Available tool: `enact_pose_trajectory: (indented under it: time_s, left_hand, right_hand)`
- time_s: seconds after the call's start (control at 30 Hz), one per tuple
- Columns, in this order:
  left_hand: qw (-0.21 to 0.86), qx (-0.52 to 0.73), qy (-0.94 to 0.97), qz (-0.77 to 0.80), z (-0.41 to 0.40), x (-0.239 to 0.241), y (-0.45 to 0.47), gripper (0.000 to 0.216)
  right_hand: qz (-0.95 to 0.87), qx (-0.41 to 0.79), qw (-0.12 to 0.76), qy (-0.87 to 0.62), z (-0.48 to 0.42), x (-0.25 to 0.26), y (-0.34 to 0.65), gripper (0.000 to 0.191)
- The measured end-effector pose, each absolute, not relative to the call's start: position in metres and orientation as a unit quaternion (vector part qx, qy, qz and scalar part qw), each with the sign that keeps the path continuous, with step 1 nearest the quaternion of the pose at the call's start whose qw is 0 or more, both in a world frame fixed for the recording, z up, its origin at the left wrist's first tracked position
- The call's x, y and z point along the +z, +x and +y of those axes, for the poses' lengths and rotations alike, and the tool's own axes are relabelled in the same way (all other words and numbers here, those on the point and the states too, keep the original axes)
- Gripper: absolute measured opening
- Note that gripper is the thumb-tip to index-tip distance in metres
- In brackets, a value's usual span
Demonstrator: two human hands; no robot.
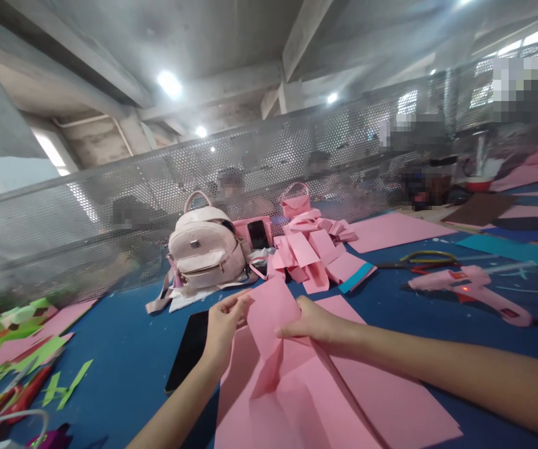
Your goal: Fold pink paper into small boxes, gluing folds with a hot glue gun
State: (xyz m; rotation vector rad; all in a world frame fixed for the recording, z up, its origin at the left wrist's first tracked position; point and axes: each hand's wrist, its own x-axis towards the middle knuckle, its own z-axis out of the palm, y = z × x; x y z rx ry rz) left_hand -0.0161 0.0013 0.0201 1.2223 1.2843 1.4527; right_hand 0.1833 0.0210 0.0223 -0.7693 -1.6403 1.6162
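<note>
A large pink paper sheet [292, 386], creased and folded near its top, is held up between both hands. My left hand [224, 321] pinches the left edge of its raised flap with thumb and fingertips. My right hand [309, 321] grips the flap from the right, thumb on the front and the other fingers mostly hidden behind it. Beneath lies another pink sheet [381, 393], flat on the blue table. A black tablet-like slab [187, 352] lies by my left wrist, partly covered by the arm and paper.
A pale backpack [208, 246] stands at the back beside a phone [258, 234] and a pile of pink paper pieces [311, 249]. To the right lie a pink glue gun [472, 290] and scissors [423, 259]. Green scraps [67, 386] sit left. A perforated metal screen [259, 168] stands behind.
</note>
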Motion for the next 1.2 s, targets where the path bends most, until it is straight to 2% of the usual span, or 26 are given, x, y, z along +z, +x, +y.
enact_pose_trajectory:
  time_s: [0.13, 0.3, 0.47, 0.6, 0.8, 1.0, 1.2]
  left_hand:
    - [0.458, 0.532, 0.512, 0.495, -0.007, 0.010, -0.006, 0.049]
    - [0.444, 0.508, 0.542, 0.500, -0.007, 0.006, -0.003, 0.055]
    - [0.478, 0.444, 0.556, 0.515, -0.004, 0.008, -0.007, 0.053]
    - [0.514, 0.354, 0.593, 0.509, -0.005, 0.013, -0.008, 0.043]
    - [0.506, 0.282, 0.631, 0.517, -0.005, 0.021, -0.010, 0.038]
    - [0.468, 0.272, 0.638, 0.548, -0.003, 0.018, -0.013, 0.051]
    - [0.444, 0.244, 0.654, 0.561, -0.001, 0.018, -0.016, 0.061]
  right_hand:
    - [-0.649, 0.606, 0.367, -0.276, 0.034, 0.016, 0.186, 0.047]
    - [-0.667, 0.572, 0.353, -0.321, 0.039, 0.014, 0.191, 0.042]
    - [-0.697, 0.543, 0.361, -0.299, 0.038, 0.020, 0.194, 0.036]
    - [-0.695, 0.514, 0.366, -0.344, 0.039, 0.025, 0.195, 0.029]
    - [-0.677, 0.499, 0.377, -0.387, 0.032, 0.034, 0.194, 0.032]
    - [-0.662, 0.521, 0.361, -0.400, 0.030, 0.037, 0.192, 0.027]
    - [-0.611, 0.626, 0.345, -0.342, 0.028, 0.030, 0.194, 0.033]
